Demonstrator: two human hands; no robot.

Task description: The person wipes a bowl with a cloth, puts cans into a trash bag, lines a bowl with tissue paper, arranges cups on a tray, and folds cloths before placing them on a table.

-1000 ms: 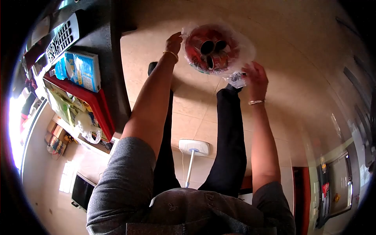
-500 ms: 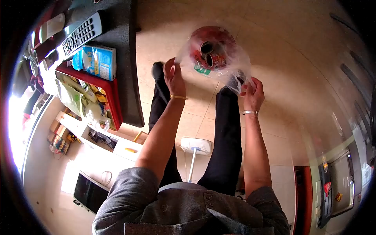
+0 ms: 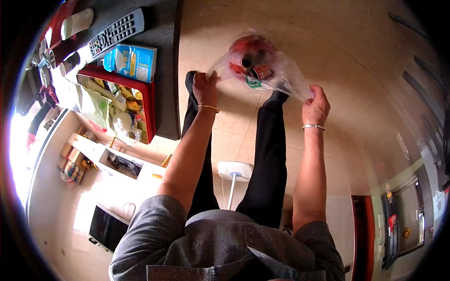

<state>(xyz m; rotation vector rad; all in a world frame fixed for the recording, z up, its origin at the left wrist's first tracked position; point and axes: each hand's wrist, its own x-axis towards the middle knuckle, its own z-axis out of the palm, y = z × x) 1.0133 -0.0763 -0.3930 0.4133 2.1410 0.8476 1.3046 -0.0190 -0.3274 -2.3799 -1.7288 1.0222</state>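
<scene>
A translucent plastic bag (image 3: 289, 74) is stretched sideways between my hands above the floor. My left hand (image 3: 205, 90) pinches its left edge with closed fingers. On the other side, my right hand (image 3: 317, 106) grips the right edge of the bag. Behind and through the film shows a round red thing (image 3: 262, 43), partly hidden, so I cannot tell what kind it is. Two dark round openings, like the ends of small tubes, and a green-and-white printed patch (image 3: 253, 82) show in the middle of the bag.
To the left, a dark table (image 3: 165, 70) carries a remote control (image 3: 118, 32), a blue box (image 3: 137, 63) and a red-rimmed tray (image 3: 149, 112) of packets. A white-based stand (image 3: 236, 169) is between my legs on the tiled floor.
My hands have moved apart, the right one outward to the right, and the bag is pulled wider and tauter. The table and its items appear shifted right in view.
</scene>
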